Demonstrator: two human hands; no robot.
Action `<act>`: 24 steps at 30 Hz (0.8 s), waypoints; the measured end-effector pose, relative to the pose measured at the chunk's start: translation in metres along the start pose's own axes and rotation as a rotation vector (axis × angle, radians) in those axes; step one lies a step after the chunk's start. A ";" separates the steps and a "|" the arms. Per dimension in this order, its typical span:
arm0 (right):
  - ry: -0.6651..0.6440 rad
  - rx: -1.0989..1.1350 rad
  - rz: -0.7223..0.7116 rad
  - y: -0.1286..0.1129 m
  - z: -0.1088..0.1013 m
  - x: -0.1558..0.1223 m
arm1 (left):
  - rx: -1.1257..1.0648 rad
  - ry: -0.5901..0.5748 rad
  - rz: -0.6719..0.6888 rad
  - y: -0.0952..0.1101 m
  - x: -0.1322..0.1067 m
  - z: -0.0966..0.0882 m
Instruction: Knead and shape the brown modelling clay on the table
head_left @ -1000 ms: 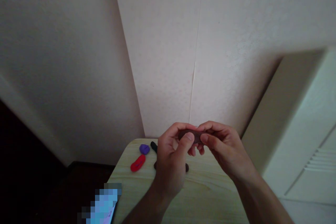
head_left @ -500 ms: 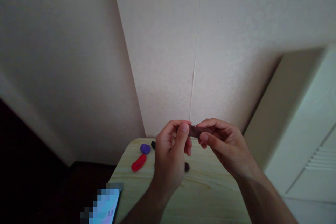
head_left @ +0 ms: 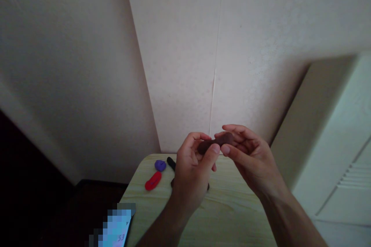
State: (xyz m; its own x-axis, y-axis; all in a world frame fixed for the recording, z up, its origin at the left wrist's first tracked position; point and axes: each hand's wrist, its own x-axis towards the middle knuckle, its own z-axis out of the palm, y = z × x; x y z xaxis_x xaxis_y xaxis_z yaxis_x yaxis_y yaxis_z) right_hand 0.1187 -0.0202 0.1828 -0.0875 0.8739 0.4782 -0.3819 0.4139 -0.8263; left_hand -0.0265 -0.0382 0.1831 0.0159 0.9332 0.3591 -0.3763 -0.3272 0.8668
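A dark brown piece of modelling clay (head_left: 224, 139), narrower in the middle and thicker toward its ends, is held up above the tabletop between both hands. My left hand (head_left: 194, 166) grips its left part, thumb in front and fingers behind. At the other end, my right hand (head_left: 251, 154) has its thumb tip against the clay and its fingers curved loosely behind. Behind my left wrist, dark clay pieces are partly hidden on the table, among them a black strip (head_left: 171, 163). Left of them lie a purple lump (head_left: 160, 165) and a red elongated piece (head_left: 153, 181).
The small wood-grain table (head_left: 226, 216) stands against a pale wall (head_left: 185, 65). A phone (head_left: 117, 225) with a lit, partly pixelated screen is at the lower left. To the right rises a white cabinet (head_left: 324, 131).
My right fingers have loosened and lifted, exposing the thicker right end of the brown clay. My left hand has shifted slightly right, uncovering more of the black strip.
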 end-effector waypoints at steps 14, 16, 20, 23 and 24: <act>0.083 -0.245 -0.137 0.000 -0.002 0.001 | 0.262 0.020 0.006 0.001 0.000 -0.005; 0.101 -0.269 -0.152 -0.002 0.000 0.001 | 0.310 0.003 0.004 0.000 -0.001 -0.004; 0.101 -0.317 -0.227 -0.002 0.003 0.000 | 0.349 -0.070 0.025 0.000 -0.004 -0.002; 0.067 -0.378 -0.262 0.000 0.003 -0.002 | 0.393 -0.116 0.043 0.002 -0.006 0.000; 0.055 -0.410 -0.270 0.000 0.002 -0.002 | 0.409 -0.134 0.045 0.002 -0.007 0.001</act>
State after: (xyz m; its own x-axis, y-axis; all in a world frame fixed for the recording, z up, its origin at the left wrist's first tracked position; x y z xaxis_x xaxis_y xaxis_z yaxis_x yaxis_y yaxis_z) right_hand 0.1170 -0.0226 0.1818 0.0181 0.7291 0.6842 0.0103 0.6842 -0.7293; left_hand -0.0270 -0.0456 0.1825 0.1384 0.8979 0.4179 0.0188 -0.4243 0.9053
